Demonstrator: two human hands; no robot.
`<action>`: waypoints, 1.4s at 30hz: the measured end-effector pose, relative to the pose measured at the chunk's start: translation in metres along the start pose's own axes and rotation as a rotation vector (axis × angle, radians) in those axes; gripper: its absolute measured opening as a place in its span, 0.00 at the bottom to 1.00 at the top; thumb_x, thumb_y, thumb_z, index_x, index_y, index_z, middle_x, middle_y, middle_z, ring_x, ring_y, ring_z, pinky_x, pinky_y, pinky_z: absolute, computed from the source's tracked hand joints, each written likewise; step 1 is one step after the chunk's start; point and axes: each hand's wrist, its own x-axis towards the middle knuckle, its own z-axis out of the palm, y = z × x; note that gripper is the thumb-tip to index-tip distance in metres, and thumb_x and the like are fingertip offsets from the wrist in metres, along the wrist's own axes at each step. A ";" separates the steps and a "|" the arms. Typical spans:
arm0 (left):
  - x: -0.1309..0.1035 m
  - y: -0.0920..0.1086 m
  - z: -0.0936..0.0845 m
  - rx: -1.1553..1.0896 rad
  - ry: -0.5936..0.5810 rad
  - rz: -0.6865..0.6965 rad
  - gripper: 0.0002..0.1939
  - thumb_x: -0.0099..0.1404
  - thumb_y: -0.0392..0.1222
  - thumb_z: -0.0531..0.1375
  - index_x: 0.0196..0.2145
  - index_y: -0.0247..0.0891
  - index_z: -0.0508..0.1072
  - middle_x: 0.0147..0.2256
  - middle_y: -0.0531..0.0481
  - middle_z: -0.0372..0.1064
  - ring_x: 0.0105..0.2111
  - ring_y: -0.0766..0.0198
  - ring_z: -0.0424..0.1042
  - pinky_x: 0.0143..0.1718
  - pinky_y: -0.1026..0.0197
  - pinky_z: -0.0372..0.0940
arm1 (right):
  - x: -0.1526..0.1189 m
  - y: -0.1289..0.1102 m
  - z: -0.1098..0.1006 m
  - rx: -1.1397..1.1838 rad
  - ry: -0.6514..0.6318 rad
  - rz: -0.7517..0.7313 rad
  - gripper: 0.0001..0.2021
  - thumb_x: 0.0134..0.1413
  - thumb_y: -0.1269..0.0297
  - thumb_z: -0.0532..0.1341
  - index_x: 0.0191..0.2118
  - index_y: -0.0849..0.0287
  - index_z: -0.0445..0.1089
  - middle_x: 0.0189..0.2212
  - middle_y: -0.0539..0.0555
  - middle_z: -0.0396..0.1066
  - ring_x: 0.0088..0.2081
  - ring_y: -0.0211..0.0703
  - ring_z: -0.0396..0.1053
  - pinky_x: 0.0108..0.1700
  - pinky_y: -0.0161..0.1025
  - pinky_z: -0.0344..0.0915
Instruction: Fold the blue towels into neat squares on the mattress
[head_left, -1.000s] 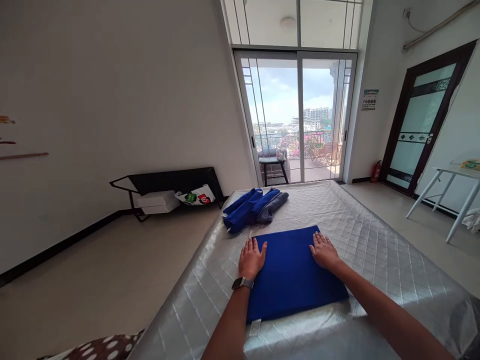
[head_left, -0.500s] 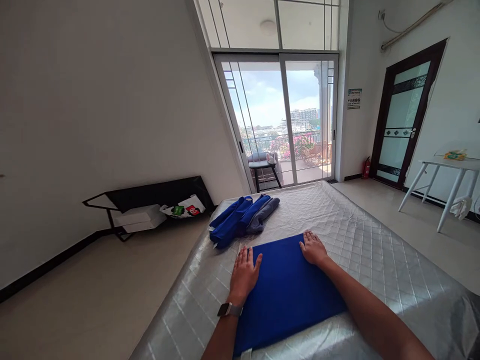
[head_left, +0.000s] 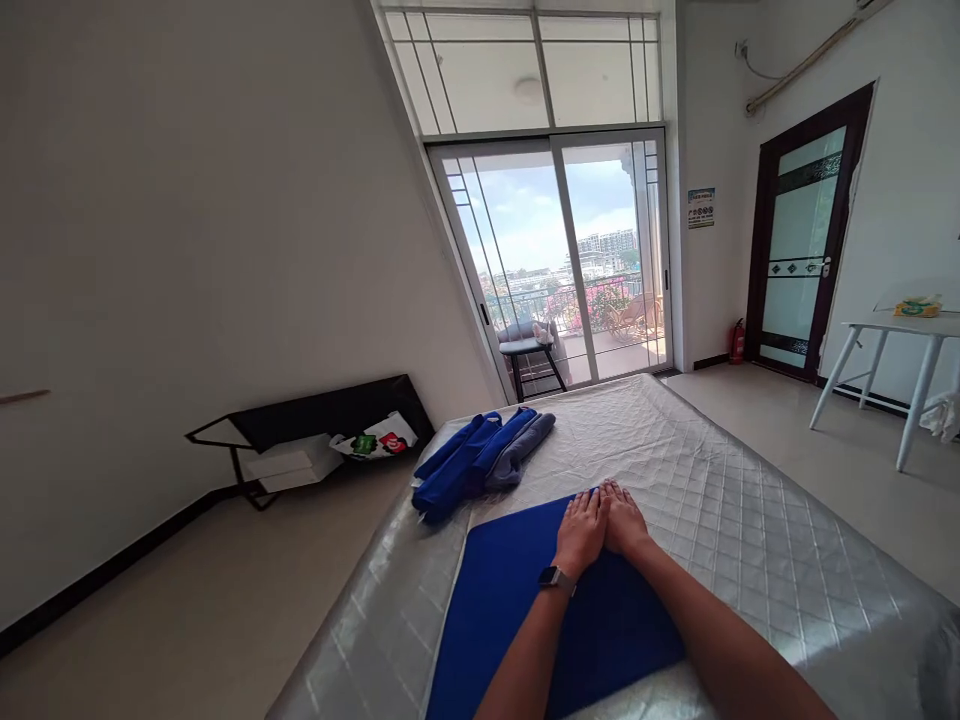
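Observation:
A flat, folded blue cloth (head_left: pixel 502 580) lies on the silver quilted mattress cover (head_left: pixel 750 540) in front of me. My left hand (head_left: pixel 583 530) rests flat on the cloth near its far right corner, fingers stretched out, a watch (head_left: pixel 556 577) on its wrist. Right beside it, touching or nearly so, my right hand (head_left: pixel 622 517) lies flat at the same corner. Both hands are open and grip nothing. Beyond the cloth's far left corner sits a pile of blue fabric pieces (head_left: pixel 461 465) with straps, next to a rolled grey cloth (head_left: pixel 521 452).
Along the left wall stands a low black rack (head_left: pixel 322 405) holding white boxes (head_left: pixel 292 465) and a printed bag (head_left: pixel 379 437). A sliding glass door (head_left: pixel 517 230) is at the far end. On the right are a white table (head_left: pixel 907 325) and a red fire extinguisher (head_left: pixel 736 342).
My left hand has moved right across the blue cloth, from its left edge to beside my right hand. My right hand has stayed near the far right corner. The view has tilted slightly.

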 end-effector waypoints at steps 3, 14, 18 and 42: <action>-0.016 -0.011 -0.003 0.039 -0.034 -0.148 0.19 0.71 0.49 0.61 0.56 0.41 0.71 0.57 0.43 0.68 0.50 0.56 0.72 0.51 0.46 0.71 | 0.000 -0.003 -0.002 0.020 0.011 0.027 0.31 0.69 0.62 0.45 0.73 0.71 0.47 0.72 0.65 0.45 0.74 0.49 0.40 0.71 0.48 0.42; -0.123 -0.092 -0.037 0.153 -0.130 -0.831 0.36 0.75 0.55 0.37 0.70 0.28 0.56 0.70 0.35 0.50 0.70 0.50 0.50 0.69 0.46 0.49 | -0.003 -0.005 -0.011 0.021 -0.030 0.044 0.32 0.71 0.56 0.40 0.73 0.71 0.44 0.74 0.63 0.40 0.74 0.48 0.36 0.72 0.48 0.36; -0.122 -0.087 -0.038 0.140 -0.149 -0.831 0.35 0.75 0.51 0.37 0.70 0.25 0.54 0.71 0.34 0.47 0.71 0.50 0.48 0.70 0.48 0.47 | -0.004 -0.005 -0.013 -0.017 -0.048 0.050 0.33 0.71 0.56 0.40 0.73 0.73 0.43 0.74 0.63 0.40 0.74 0.46 0.35 0.72 0.46 0.35; -0.106 -0.057 -0.064 0.161 0.015 -0.838 0.37 0.74 0.56 0.41 0.68 0.25 0.60 0.68 0.31 0.54 0.69 0.43 0.53 0.68 0.43 0.50 | -0.070 -0.010 -0.023 -0.066 -0.070 0.024 0.32 0.72 0.57 0.39 0.73 0.72 0.44 0.73 0.62 0.40 0.74 0.47 0.37 0.72 0.45 0.39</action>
